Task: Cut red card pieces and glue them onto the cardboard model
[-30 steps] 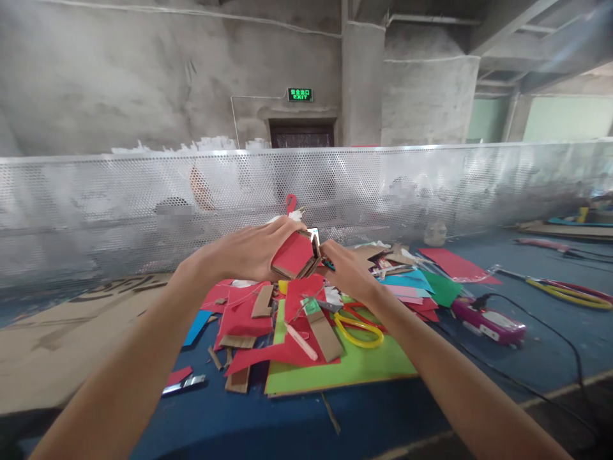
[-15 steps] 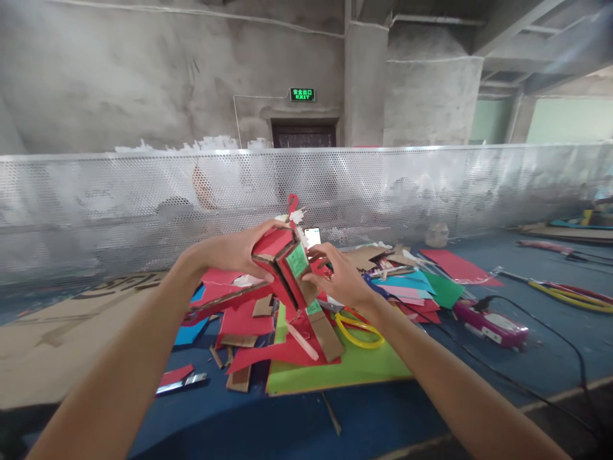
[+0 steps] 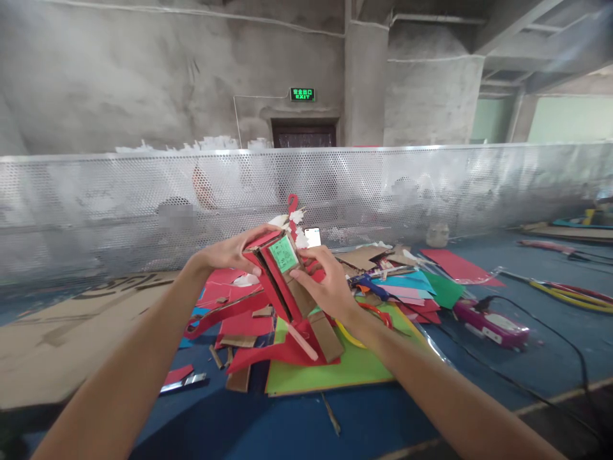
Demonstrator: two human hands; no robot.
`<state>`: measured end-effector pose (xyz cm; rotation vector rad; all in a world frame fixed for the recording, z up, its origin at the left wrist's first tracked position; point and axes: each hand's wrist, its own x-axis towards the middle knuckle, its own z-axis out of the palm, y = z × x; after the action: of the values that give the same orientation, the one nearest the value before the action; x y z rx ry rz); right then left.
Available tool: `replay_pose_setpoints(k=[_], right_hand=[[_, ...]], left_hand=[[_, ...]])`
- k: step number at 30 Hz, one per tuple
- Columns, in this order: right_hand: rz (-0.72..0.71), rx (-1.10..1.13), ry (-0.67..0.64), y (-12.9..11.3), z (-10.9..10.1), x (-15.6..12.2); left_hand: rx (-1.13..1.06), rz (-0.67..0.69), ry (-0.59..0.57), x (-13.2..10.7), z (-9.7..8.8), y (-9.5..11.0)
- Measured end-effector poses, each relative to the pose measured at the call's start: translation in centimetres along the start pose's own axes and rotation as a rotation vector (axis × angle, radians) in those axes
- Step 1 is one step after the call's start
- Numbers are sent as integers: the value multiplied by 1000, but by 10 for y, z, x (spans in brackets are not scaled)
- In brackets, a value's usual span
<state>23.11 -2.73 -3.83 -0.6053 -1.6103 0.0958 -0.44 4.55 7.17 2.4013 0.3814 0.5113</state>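
Both hands hold a red-covered cardboard box piece [image 3: 281,276] tilted above the table. My left hand [image 3: 234,250] is closed round its upper left side, the thumb against the red edge and the other fingers partly hidden behind. On the right edge, my right hand [image 3: 328,281] pinches the piece, with its thumb on the bare brown cardboard. A green printed label [image 3: 284,254] is stuck on the face towards me. Below the piece lie a brown cardboard strip [image 3: 327,337], a pale pink stick [image 3: 302,342] and a light green sheet [image 3: 335,378].
Red paper and cardboard scraps [image 3: 238,378] surround the work. A utility knife [image 3: 184,382] lies front left, near a large cardboard sheet [image 3: 90,332]. Yellow-handled scissors [image 3: 352,335] sit partly behind my right wrist. To the right are a purple device [image 3: 495,324] with a black cable and a phone [image 3: 313,237] further back.
The box piece has shifted slightly left and turned, so the green label faces me more fully. Both hands have moved with it, keeping their hold.
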Motion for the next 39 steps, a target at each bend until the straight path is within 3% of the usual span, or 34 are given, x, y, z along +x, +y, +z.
replay_pose_setpoints(k=[7,14,23,31,39], right_hand=[[178,110,-90,1,-4,2],[302,229,-125,10,2,1],[300,215,-175,11,1,0],[329,174,-157,14,5,-4],[338,201,-272,25,1,-6]], left_hand=[[122,3,32,3,-3,0],[247,-90,79,3,-4,-4],[36,-224,107,0,-2,-12],[-113,-257,133,-2,-3,-31],[-141,-227,117,-6,-7,-47]])
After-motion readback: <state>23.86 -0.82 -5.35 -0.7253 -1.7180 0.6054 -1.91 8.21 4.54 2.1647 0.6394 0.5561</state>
